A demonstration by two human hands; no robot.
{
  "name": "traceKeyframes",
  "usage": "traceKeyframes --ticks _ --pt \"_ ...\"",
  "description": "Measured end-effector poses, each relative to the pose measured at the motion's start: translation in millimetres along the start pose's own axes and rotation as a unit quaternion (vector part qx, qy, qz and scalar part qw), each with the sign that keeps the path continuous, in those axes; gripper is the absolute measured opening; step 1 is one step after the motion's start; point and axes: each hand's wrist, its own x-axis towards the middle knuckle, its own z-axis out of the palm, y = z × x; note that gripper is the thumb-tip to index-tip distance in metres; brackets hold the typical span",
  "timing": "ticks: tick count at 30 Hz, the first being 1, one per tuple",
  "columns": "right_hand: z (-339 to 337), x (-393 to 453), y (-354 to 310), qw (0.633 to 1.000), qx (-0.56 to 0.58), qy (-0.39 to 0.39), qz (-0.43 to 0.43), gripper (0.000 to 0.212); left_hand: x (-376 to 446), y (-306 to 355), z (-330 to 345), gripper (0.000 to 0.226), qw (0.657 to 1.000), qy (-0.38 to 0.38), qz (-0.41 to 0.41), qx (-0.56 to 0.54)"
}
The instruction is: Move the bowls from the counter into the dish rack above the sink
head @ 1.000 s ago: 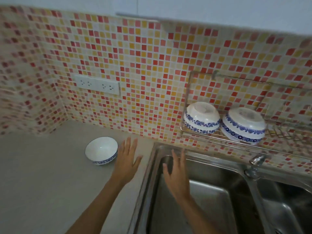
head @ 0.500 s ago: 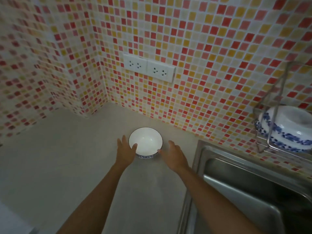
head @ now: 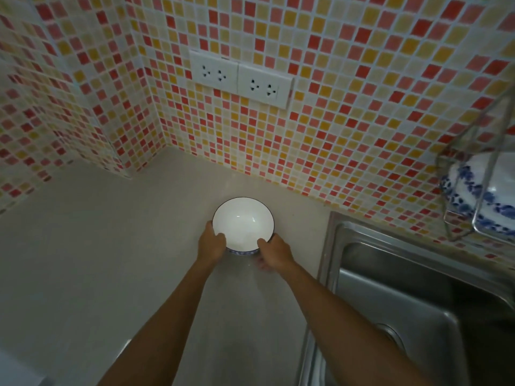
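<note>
A white bowl (head: 243, 222) with a dark rim and blue pattern outside stands upright on the pale counter (head: 111, 260), near the tiled back wall. My left hand (head: 211, 242) grips its left rim, thumb inside the bowl. My right hand (head: 274, 253) grips the right rim, thumb over the edge. At the right edge, the wire dish rack (head: 471, 190) hangs on the wall above the sink and holds an upturned blue-and-white bowl (head: 473, 190), partly cut off by the frame.
A steel sink (head: 404, 302) lies to the right of the counter, under the rack. A double wall socket (head: 241, 79) sits on the mosaic tiles above the bowl. The tiled corner wall closes the counter on the left.
Both hands moved from over the sink's edge leftwards to the bowl and closed on its rim. The view swung left, so only one racked bowl shows.
</note>
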Motion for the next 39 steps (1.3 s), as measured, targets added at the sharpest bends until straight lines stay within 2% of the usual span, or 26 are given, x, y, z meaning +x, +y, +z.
traceKeyframes --ticks 3,6,8,12,17,22,24,26,28,31,33,37,39 --pt "-9.2 -15.4 8.5 0.998 0.059 -0.018 0.018 0.036 -18.2 3.4 5.2 0.053 1.000 -0.017 -0.009 -0.016" --pt "-22.7 -31.7 27.9 0.998 0.069 -0.008 0.009 0.033 -42.8 2.4 14.0 0.071 0.998 -0.044 -0.008 -0.034" --pt "-34.4 -45.1 43.1 0.998 0.070 0.003 -0.007 0.031 -60.6 0.2 23.4 0.069 0.997 -0.062 -0.005 -0.054" --pt "-63.5 -75.8 69.1 0.994 0.097 0.029 -0.038 0.036 -105.9 13.3 45.0 0.045 0.985 -0.092 -0.018 -0.142" --pt "-104.0 -124.2 85.7 0.988 0.117 0.051 -0.082 0.036 -151.9 27.4 70.7 0.052 0.971 -0.105 -0.023 -0.213" --pt "-164.7 -169.4 100.3 0.978 0.142 0.080 -0.132 0.032 -205.3 69.4 100.7 0.052 0.969 -0.105 0.061 -0.215" --pt "-192.0 -186.0 102.7 0.971 0.122 0.104 -0.179 0.031 -220.0 85.1 106.6 0.051 0.960 -0.118 0.093 -0.238" --pt "-220.4 -202.1 103.8 0.953 0.082 0.160 -0.242 0.041 -230.9 100.5 109.9 0.049 0.938 -0.168 0.131 -0.273" --pt "-251.3 -216.3 105.0 0.919 0.068 0.241 -0.305 0.037 -245.0 117.3 113.0 0.040 0.924 -0.198 0.156 -0.288" --pt "-300.8 -228.4 108.3 0.853 0.033 0.375 -0.361 0.024 -266.6 139.7 122.0 0.044 0.923 -0.188 0.172 -0.288" --pt "-331.5 -223.9 114.4 0.827 -0.018 0.432 -0.360 0.031 -279.0 151.1 131.4 0.048 0.926 -0.177 0.181 -0.279" --pt "-374.6 -205.5 132.6 0.813 -0.120 0.451 -0.349 0.049 -296.3 175.1 153.0 0.048 0.927 -0.168 0.210 -0.262" --pt "-386.4 -196.1 143.4 0.808 -0.188 0.448 -0.333 0.070 -303.2 188.8 164.1 0.048 0.927 -0.154 0.223 -0.258"
